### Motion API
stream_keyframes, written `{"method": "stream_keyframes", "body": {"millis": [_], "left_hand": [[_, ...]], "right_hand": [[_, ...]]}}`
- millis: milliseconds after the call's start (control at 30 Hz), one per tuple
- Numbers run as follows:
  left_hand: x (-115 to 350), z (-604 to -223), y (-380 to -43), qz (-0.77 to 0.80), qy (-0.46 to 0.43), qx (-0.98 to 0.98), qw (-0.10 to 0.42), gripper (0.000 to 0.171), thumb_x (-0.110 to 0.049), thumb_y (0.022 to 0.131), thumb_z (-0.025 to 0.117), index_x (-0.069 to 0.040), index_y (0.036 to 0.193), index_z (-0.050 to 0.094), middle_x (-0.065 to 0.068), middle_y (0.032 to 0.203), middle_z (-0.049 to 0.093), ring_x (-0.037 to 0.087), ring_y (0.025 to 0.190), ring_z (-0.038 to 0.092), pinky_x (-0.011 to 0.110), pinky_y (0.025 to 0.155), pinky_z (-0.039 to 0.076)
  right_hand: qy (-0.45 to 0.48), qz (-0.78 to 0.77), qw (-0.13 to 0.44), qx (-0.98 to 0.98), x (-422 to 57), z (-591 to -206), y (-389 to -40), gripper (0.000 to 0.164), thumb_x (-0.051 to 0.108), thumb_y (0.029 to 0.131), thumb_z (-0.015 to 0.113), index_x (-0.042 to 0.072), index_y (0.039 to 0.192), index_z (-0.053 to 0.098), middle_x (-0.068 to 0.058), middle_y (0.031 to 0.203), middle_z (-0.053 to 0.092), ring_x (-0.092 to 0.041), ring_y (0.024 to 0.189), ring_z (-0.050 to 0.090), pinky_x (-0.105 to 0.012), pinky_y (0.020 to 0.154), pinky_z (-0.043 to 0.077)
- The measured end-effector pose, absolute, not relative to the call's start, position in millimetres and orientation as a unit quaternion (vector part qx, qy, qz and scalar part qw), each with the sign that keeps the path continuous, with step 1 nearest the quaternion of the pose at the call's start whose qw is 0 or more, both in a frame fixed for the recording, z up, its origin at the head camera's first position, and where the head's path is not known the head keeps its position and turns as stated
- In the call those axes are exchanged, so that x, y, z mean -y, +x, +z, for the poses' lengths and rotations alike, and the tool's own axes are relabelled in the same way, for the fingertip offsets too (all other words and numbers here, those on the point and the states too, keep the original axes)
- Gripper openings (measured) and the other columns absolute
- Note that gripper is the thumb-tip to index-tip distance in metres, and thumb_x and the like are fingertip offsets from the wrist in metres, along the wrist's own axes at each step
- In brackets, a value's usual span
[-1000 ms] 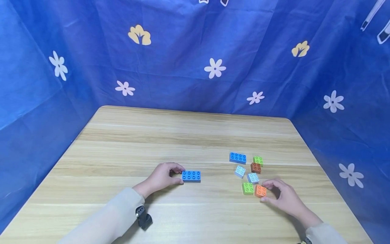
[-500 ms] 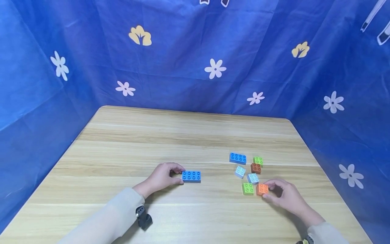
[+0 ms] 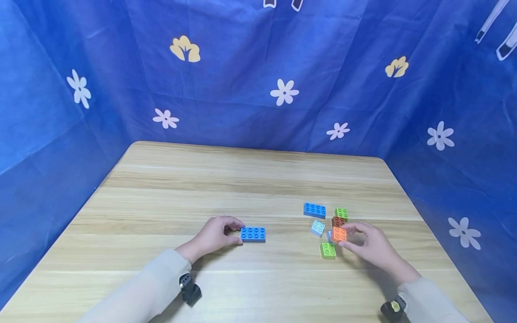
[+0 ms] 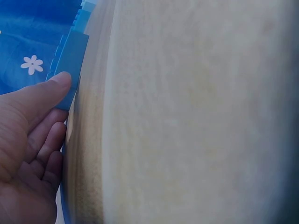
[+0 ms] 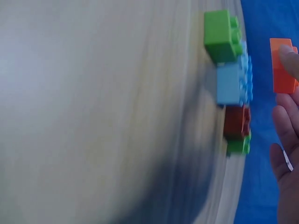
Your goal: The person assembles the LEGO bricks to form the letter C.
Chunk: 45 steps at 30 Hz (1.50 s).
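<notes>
My left hand (image 3: 216, 234) grips the left end of a long blue toy brick (image 3: 253, 234) on the table; in the left wrist view the thumb lies along the brick's side (image 4: 74, 56). Between thumb and fingers, my right hand (image 3: 369, 244) pinches an orange square brick (image 3: 339, 234), lifted above the table. The right wrist view shows that orange brick (image 5: 282, 65) higher than the bricks on the table. It partly covers a light blue brick (image 3: 329, 236) and the brown brick (image 3: 337, 221) in the head view. A green brick (image 3: 328, 250) lies just in front.
Behind the right hand's bricks lie a second long blue brick (image 3: 314, 210) and another green brick (image 3: 341, 212). Another pale blue brick (image 3: 317, 228) sits left of them. Blue flowered cloth (image 3: 226, 98) hangs around the wooden table (image 3: 202, 188) at the back and sides.
My right hand has lifted the orange brick off the table and carried it up and slightly left, over the other bricks. The left hand and its blue brick have stayed in place.
</notes>
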<state>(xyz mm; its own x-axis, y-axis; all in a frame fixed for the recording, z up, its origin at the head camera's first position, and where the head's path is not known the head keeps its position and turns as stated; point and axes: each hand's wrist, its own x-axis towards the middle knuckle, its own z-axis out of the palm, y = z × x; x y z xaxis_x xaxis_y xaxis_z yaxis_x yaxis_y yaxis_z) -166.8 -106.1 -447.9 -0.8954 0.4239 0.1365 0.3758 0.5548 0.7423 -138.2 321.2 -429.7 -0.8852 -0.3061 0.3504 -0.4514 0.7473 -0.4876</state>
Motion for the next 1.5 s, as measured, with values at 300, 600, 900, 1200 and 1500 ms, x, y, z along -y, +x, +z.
{"method": "stream_keyframes", "body": {"millis": [300, 600, 900, 1200, 1500], "left_hand": [[106, -449, -167, 0.414, 0.223, -0.882, 0.028, 0.035, -0.017, 0.068, 0.082, -0.010, 0.100, 0.069, -0.006, 0.091, 0.067, 0.012, 0.083, 0.059, 0.033, 0.080, 0.049], [105, -449, -167, 0.413, 0.225, -0.882, 0.029, 0.036, -0.017, 0.068, 0.082, -0.010, 0.100, 0.068, -0.006, 0.091, 0.066, 0.012, 0.083, 0.059, 0.032, 0.080, 0.050], [106, -448, -167, 0.410, 0.225, -0.883, 0.029, 0.035, -0.018, 0.068, 0.082, -0.010, 0.100, 0.068, -0.006, 0.091, 0.066, 0.011, 0.083, 0.059, 0.032, 0.079, 0.050], [107, -448, -168, 0.408, 0.229, -0.883, 0.031, 0.035, -0.018, 0.069, 0.082, -0.010, 0.100, 0.068, -0.005, 0.092, 0.066, 0.012, 0.083, 0.059, 0.032, 0.080, 0.050], [107, -447, -168, 0.407, 0.231, -0.883, 0.029, 0.034, -0.018, 0.069, 0.082, -0.009, 0.099, 0.068, -0.004, 0.092, 0.067, 0.013, 0.084, 0.060, 0.033, 0.079, 0.050]], "right_hand": [[0.252, 0.329, 0.095, 0.905, -283, -422, -154, 0.037, 0.031, 0.071, 0.081, 0.018, 0.102, 0.066, 0.014, 0.090, 0.061, -0.014, 0.081, 0.060, -0.039, 0.072, 0.052], [0.293, 0.332, 0.060, 0.895, -239, -421, -167, 0.040, 0.043, 0.074, 0.075, 0.022, 0.106, 0.065, 0.016, 0.094, 0.061, -0.010, 0.086, 0.059, -0.037, 0.075, 0.051], [0.320, 0.309, 0.034, 0.895, -197, -419, -176, 0.042, 0.048, 0.075, 0.072, 0.023, 0.107, 0.064, 0.018, 0.096, 0.059, -0.002, 0.089, 0.055, -0.030, 0.081, 0.047], [0.346, 0.316, 0.003, 0.884, -160, -419, -181, 0.041, 0.045, 0.077, 0.072, 0.021, 0.110, 0.065, 0.017, 0.100, 0.060, -0.001, 0.091, 0.054, -0.027, 0.083, 0.047], [0.368, 0.335, -0.011, 0.867, -129, -423, -183, 0.041, 0.042, 0.076, 0.074, 0.017, 0.108, 0.065, 0.012, 0.099, 0.061, -0.005, 0.089, 0.057, -0.024, 0.080, 0.048]]}}
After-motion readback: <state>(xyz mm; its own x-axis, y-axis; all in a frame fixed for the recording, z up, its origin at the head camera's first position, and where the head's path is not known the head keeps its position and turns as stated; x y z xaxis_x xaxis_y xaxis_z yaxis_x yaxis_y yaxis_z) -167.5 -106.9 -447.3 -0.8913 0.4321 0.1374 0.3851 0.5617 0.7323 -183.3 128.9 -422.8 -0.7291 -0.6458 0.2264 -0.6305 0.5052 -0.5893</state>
